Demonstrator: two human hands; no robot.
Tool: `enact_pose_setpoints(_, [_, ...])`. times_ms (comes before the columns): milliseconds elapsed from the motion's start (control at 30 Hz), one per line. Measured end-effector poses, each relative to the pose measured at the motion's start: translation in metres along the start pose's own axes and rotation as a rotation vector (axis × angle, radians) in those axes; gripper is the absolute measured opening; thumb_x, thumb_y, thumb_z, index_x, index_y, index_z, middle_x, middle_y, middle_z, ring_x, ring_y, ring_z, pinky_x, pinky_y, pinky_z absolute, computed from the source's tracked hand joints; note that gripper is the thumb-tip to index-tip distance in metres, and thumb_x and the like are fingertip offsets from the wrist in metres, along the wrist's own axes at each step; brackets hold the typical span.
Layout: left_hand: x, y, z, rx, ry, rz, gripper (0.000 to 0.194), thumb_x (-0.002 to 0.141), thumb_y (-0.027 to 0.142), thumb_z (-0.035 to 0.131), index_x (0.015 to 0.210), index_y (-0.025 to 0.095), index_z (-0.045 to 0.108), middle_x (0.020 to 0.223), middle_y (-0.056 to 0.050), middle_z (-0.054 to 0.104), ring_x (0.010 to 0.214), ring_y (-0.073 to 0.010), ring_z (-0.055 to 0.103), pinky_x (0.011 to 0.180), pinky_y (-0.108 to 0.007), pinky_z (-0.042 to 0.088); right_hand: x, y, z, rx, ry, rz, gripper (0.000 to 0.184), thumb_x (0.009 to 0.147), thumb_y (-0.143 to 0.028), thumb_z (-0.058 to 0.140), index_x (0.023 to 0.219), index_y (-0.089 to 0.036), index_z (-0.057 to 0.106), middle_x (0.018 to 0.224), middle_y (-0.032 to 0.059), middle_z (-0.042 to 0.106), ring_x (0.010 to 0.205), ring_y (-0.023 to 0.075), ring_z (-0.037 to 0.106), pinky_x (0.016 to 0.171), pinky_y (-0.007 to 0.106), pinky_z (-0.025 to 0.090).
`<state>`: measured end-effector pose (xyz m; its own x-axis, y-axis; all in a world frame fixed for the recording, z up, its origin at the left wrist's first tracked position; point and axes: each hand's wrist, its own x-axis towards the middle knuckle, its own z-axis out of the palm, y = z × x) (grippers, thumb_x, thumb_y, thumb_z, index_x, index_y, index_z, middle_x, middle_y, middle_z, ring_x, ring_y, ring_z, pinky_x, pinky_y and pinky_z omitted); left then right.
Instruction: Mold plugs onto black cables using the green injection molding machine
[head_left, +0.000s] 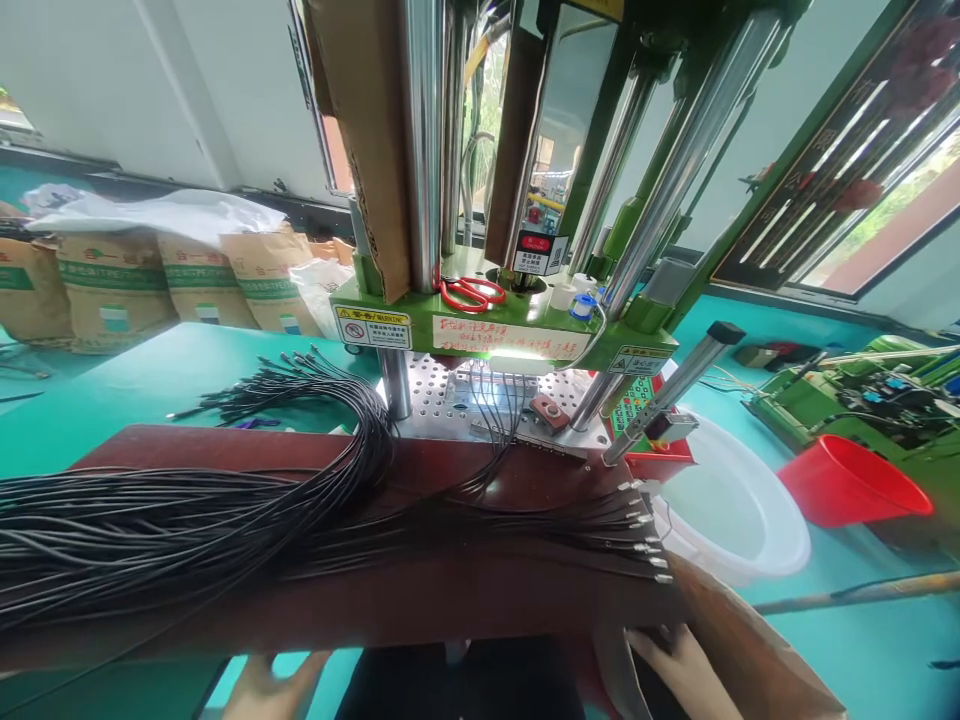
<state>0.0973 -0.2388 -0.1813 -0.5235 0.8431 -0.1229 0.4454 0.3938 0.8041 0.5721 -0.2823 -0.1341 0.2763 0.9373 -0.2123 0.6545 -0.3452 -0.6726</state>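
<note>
My left hand (274,688) is low at the bottom edge of the picture, below the front of the brown board (442,610); its thumb and fingers are apart with nothing between them. Just under the board's right front corner is my right hand (686,672), beside a cardboard box (750,630). Its fingers look spread and I see nothing held, though part of the hand is hidden. A thick bundle of black cables (187,530) lies across the board. Several cables with pale metal connectors (649,545) reach its right end, and some thin strands run into the green press (517,340).
Red scissors (472,293) lie on the press plate. To the right stand a white tub (720,510), a red bucket (855,480) and a green machine (862,400). Paper sacks (112,290) line the back left. More cable ends (292,385) rest on a green surface.
</note>
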Motion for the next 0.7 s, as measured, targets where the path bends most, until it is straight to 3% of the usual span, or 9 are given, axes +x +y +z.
enact_pose_setpoints(133, [0.012,-0.013,-0.002,-0.058,-0.124,-0.052,0.059,0.049,0.057,0.059,0.092,0.016,0.056,0.089,-0.012,0.067,0.100,-0.0379,0.056,0.091,-0.048,0.041,0.015,0.013,0.021,0.191,0.216,0.036,0.064,0.059,-0.051,0.059,0.113,-0.017,0.054,0.104,0.0153,0.064,0.107,0.0362,0.054,0.093,0.051,0.040])
enact_pose_setpoints(300, [0.012,-0.020,0.002,-0.112,-0.005,-0.047,0.059,0.049,0.059,0.059,0.090,0.017,0.057,0.090,-0.011,0.066,0.105,-0.0375,0.054,0.092,-0.048,0.040,0.019,0.026,0.033,0.212,0.396,0.030,0.062,0.062,-0.051,0.056,0.111,-0.013,0.054,0.105,0.0144,0.065,0.110,0.0366,0.052,0.095,0.050,0.038])
enact_pose_setpoints(500, [0.007,-0.015,0.000,-0.092,-0.020,-0.048,0.066,0.051,0.060,0.060,0.098,0.014,0.056,0.102,-0.015,0.062,0.107,-0.0360,0.051,0.094,-0.048,0.038,0.016,0.017,0.029,0.306,0.363,0.107,0.068,0.051,-0.047,0.066,0.109,-0.012,0.056,0.103,0.0134,0.066,0.104,0.0367,0.056,0.091,0.047,0.043])
enact_pose_setpoints(700, [0.003,-0.011,-0.004,-0.053,-0.009,0.013,0.063,0.051,0.062,0.060,0.094,0.016,0.059,0.088,-0.009,0.066,0.096,-0.0309,0.057,0.090,-0.044,0.042,0.009,-0.006,0.024,0.338,0.378,0.097,0.060,0.050,-0.043,0.067,0.101,-0.013,0.061,0.099,0.0138,0.068,0.098,0.0357,0.059,0.086,0.048,0.046])
